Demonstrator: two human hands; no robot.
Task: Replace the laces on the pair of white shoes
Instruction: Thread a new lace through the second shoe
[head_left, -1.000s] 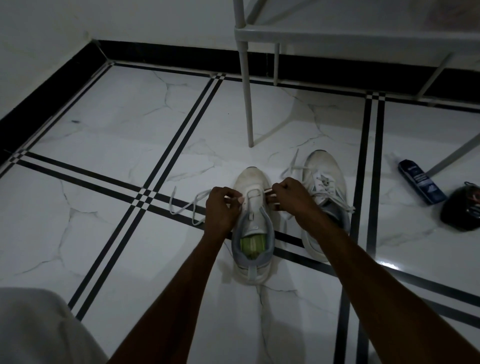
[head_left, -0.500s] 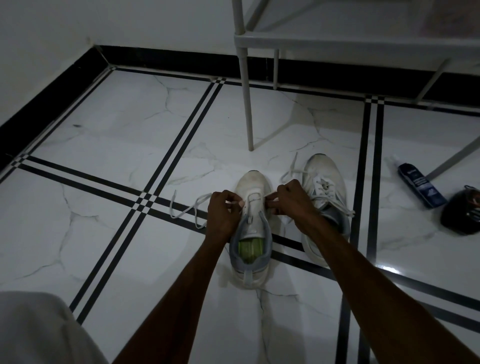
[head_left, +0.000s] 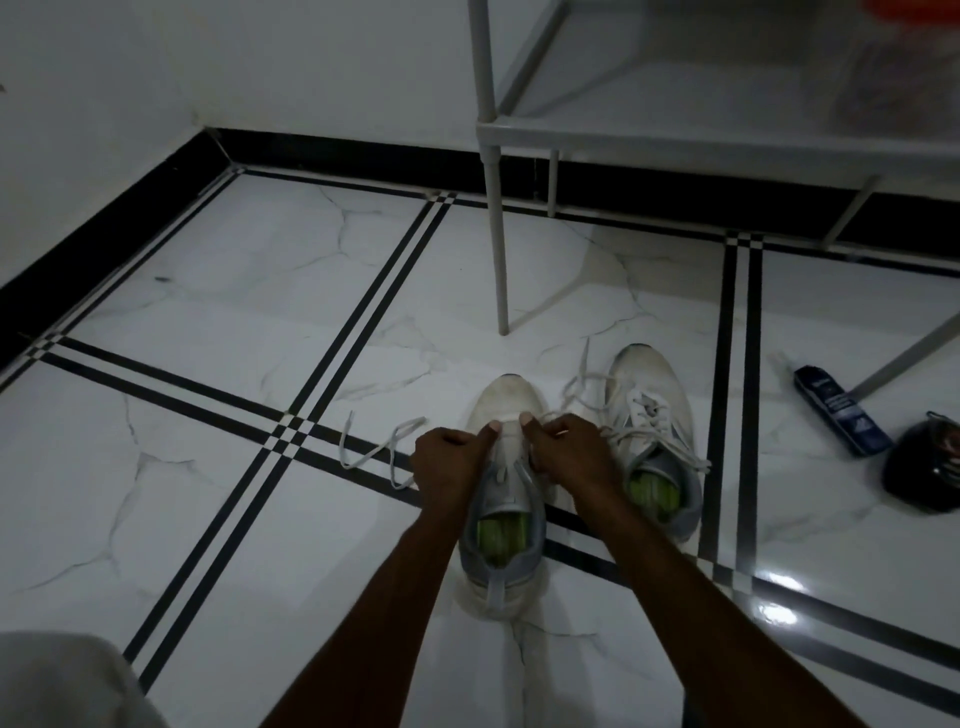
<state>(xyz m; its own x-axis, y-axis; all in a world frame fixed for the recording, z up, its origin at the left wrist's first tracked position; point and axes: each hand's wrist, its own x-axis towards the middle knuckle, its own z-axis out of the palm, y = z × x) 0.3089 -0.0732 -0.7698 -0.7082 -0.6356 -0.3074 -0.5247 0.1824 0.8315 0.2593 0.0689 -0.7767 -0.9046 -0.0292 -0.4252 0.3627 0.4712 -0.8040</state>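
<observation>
Now both hands work the near white sneaker (head_left: 501, 499) just this side of the rack leg (head_left: 496, 244): left hand (head_left: 449, 462) and right hand (head_left: 569, 449) each pinch its lace (head_left: 382, 452) by the low eyelets. Lace looks soft, floppy; best pinched near the stiff tip. Second sneaker (head_left: 652, 415), loosely laced, sits beside it, nearer that leg.

Two white shoes stood side by side on the tiled floor, toes pointing away. The left shoe (head_left: 503, 499), grey-collared with a green insole, had a loose white lace (head_left: 382, 451) trailing leftward. The right shoe (head_left: 652, 415) sat slightly farther forward, loosely laced.
</observation>
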